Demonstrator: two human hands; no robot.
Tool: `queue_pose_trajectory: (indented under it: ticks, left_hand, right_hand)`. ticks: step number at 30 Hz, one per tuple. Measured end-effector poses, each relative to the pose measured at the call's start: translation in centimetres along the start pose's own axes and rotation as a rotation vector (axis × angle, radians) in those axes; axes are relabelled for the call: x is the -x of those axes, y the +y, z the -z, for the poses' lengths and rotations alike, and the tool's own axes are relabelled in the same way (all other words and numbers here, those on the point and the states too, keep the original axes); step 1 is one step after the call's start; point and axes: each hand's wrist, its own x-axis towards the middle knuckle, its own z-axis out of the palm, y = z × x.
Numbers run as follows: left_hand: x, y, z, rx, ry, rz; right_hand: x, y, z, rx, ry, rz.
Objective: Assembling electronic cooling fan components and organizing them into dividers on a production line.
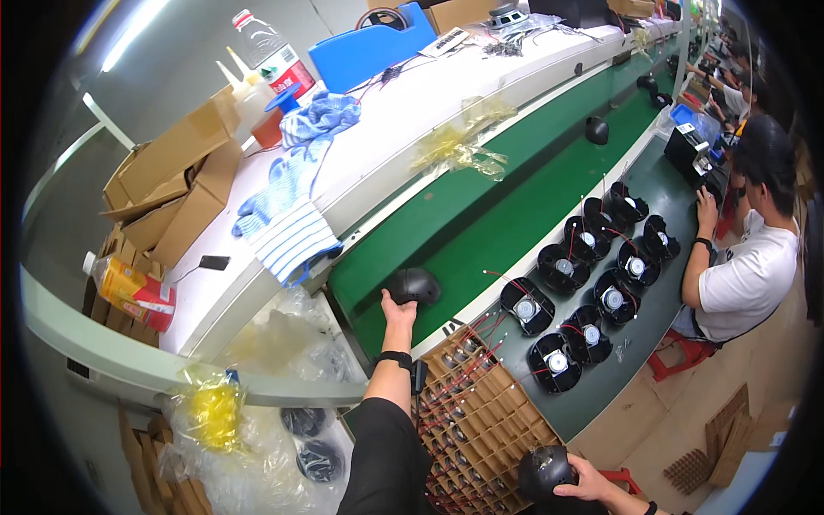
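Observation:
My left hand (398,309) reaches out over the green conveyor belt with its fingers at the near side of a black rounded shell (415,286). Low at the right, my right hand (587,481) grips a second black rounded shell (544,470) from its right side. That shell is above the corner of a cardboard divider box (481,399), whose cells hold small silvery parts with red wires. On the dark bench to the right stand several black round housings (526,306), each showing a speaker-like part and thin wires.
A seated person in a white shirt (747,275) works at the bench's right. Further along the green belt (532,197) lies another black shell (596,130). Striped gloves (287,232), bottles (279,56) and an open carton (176,184) occupy the white shelf. Plastic bags (232,438) lie lower left.

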Motion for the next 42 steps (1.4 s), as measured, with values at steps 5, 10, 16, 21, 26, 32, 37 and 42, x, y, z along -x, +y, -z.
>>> queue_pose_trajectory:
  ticks: [5, 10, 16, 21, 26, 32, 37, 42]
  left_hand:
    - [-1.6, -1.3, 2.0, -0.087, 0.006, -0.015]
    - [0.7, 0.0, 4.1, -0.937, 0.121, 0.039]
    - [19.1, 3.8, 0.0, -1.096, -0.721, -0.047]
    - [36.3, 6.5, 4.1, -1.333, -1.041, 0.210]
    - [43.5, 7.8, 9.9, -1.363, -0.680, 0.058]
    - [49.3, 10.0, 12.8, -1.427, -0.499, -0.800]
    - [52.8, 15.3, 11.0, -1.165, -0.369, -1.332]
    - [48.7, 20.7, 5.6, -1.208, 0.009, -1.537]
  right_hand:
    - [-0.4, -1.7, -0.8, -0.003, -0.026, 0.018]
    - [-1.4, -3.3, -3.1, -0.034, -0.052, 0.040]
    - [-3.6, -7.1, -5.1, -0.004, -0.247, 0.148]
    - [-5.2, -8.5, -9.1, 0.051, -0.471, 0.142]
    - [-5.2, -8.3, -14.7, 0.102, -0.608, 0.103]
    - [-5.3, -10.6, -19.5, 0.920, -0.373, 0.179]
    - [-10.9, -7.2, -12.4, 0.475, 0.190, 0.226]
    - [-7.6, -7.3, -14.9, 0.386, -0.139, 0.263]
